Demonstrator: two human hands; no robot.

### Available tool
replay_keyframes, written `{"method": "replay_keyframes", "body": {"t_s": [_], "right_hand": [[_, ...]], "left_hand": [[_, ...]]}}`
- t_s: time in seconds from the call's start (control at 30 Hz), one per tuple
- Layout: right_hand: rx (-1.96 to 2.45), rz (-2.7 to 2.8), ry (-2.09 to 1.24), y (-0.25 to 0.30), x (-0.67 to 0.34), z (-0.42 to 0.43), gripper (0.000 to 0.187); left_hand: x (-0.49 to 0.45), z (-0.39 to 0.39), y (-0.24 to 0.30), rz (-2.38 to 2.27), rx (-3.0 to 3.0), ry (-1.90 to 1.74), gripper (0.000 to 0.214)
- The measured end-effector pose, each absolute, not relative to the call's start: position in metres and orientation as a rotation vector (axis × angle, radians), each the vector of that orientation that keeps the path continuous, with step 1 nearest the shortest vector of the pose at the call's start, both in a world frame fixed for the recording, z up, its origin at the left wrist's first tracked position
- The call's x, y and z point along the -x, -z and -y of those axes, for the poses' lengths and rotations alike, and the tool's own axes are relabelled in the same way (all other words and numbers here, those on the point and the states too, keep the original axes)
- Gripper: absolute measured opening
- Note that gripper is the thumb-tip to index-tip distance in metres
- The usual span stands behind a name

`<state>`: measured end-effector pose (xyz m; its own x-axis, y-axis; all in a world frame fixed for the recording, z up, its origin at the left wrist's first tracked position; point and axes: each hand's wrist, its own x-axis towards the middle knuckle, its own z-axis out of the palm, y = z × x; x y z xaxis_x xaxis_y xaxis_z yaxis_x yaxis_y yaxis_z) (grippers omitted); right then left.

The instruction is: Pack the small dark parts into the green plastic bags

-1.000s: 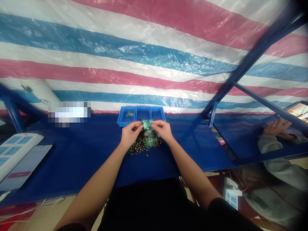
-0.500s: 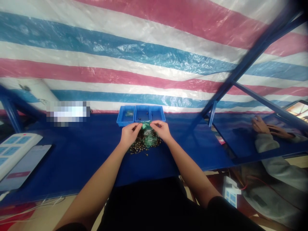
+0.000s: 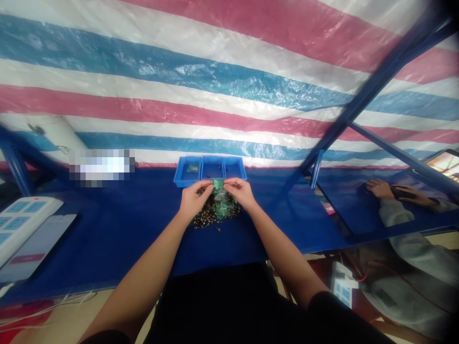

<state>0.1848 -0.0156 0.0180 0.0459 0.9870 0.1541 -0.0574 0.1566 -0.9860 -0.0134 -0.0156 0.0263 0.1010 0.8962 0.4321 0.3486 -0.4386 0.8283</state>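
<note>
My left hand (image 3: 193, 199) and my right hand (image 3: 241, 193) meet above the table, their fingertips pinching a small green circuit board (image 3: 217, 187) from either side. Directly below them lies a heap of small dark components with metal leads (image 3: 215, 219), mixed with more green pieces and partly hidden by my hands. Just beyond my fingers stands a blue three-compartment plastic tray (image 3: 211, 168), with a few small items in its compartments.
A blue cloth-covered table (image 3: 122, 229) runs across the view. A white power strip (image 3: 21, 224) and a phone (image 3: 39, 246) lie at the left. At the right, a co-worker's hands (image 3: 389, 191) work behind a blue steel frame bar (image 3: 390, 143).
My hands have stayed around the green board, shifting only slightly. The co-worker's hands have moved closer together and lower at the right.
</note>
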Motion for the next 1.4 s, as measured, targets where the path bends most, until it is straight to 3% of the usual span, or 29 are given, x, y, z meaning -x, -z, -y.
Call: {"method": "replay_keyframes", "body": {"t_s": [0.1, 0.27, 0.47, 0.83, 1.2, 1.4], "right_hand": [[1.028, 1.260, -1.073, -0.015, -0.183, 0.016, 0.033], [1.054, 1.311, -1.040, -0.019, -0.183, 0.019, 0.039], [1.038, 1.216, -1.061, -0.022, -0.185, 0.019, 0.050], [0.985, 1.154, -1.122, -0.024, -0.182, 0.019, 0.048], [1.068, 1.167, -1.045, -0.018, -0.182, 0.017, 0.034], [0.978, 1.152, -1.206, -0.019, -0.182, 0.017, 0.036]], "left_hand": [[0.012, 0.015, -0.027, -1.221, -1.836, -1.343, 0.035], [0.012, 0.014, -0.029, -1.165, -1.806, -1.317, 0.056], [0.012, 0.013, -0.024, -1.092, -1.772, -1.247, 0.032], [0.011, 0.016, -0.027, -1.144, -1.861, -1.217, 0.027], [0.013, 0.012, -0.029, -1.169, -1.714, -1.242, 0.029], [0.009, 0.015, -0.028, -1.111, -1.625, -1.289, 0.028]]}}
